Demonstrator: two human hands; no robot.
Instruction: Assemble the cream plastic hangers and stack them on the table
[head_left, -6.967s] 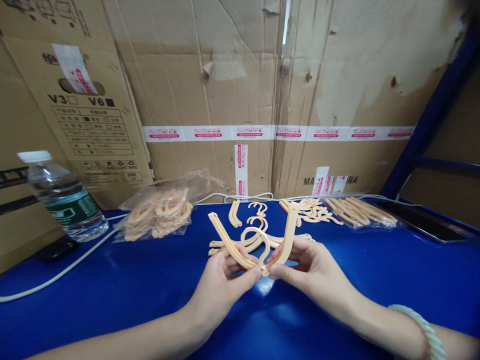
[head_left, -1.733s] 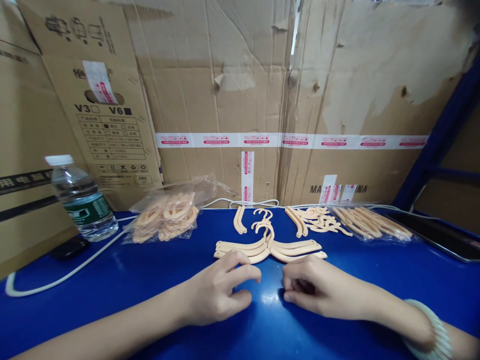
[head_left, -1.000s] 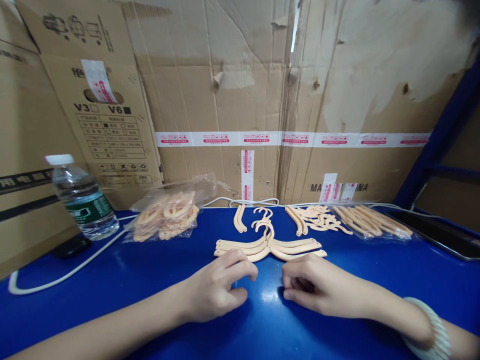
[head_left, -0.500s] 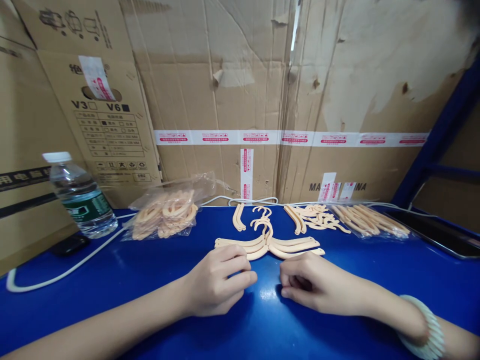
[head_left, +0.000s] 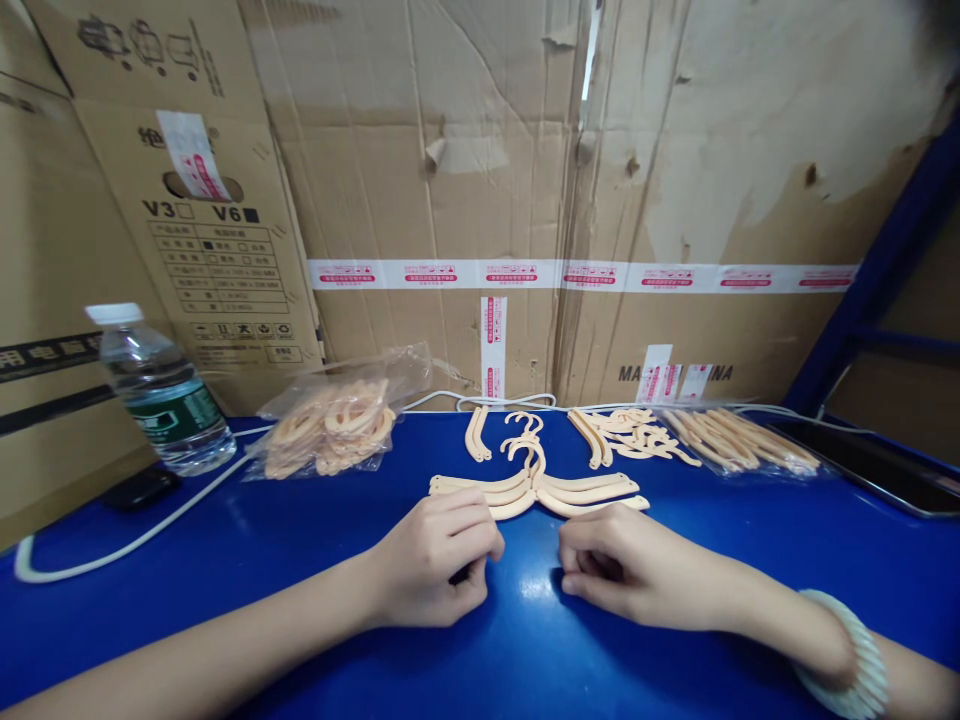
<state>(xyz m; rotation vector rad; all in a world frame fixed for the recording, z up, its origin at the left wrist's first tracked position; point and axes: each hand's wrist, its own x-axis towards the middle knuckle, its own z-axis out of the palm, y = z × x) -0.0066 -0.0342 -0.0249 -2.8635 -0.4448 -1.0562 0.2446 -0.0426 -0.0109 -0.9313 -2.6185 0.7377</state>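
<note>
My left hand (head_left: 442, 560) rests on the blue tabletop with its fingers curled in and the thumb near the index finger; nothing shows in it. To the right, my right hand (head_left: 626, 565) lies loosely closed, also with nothing visible in its grip. Just beyond both hands are several beige clothes hangers (head_left: 585, 487), nested one behind another with their hooks pointing away from me. My left hand covers part of their left arms. Behind them lie loose curved hanger arms at the left (head_left: 477, 435) and right (head_left: 589, 438), next to a pile of loose hooks (head_left: 645, 440).
Plastic bags hold hooks (head_left: 330, 430) at the left and hanger arms (head_left: 742, 440) at the right. A water bottle (head_left: 169, 400), a black object (head_left: 140, 490) and a white cable (head_left: 135, 548) are far left. A dark tablet-like device (head_left: 877, 468) lies far right. Cardboard (head_left: 420, 200) walls the back.
My left hand has drawn slightly left and its fingers have curled in, thumb closer to the index finger. My right hand and the hangers stay put.
</note>
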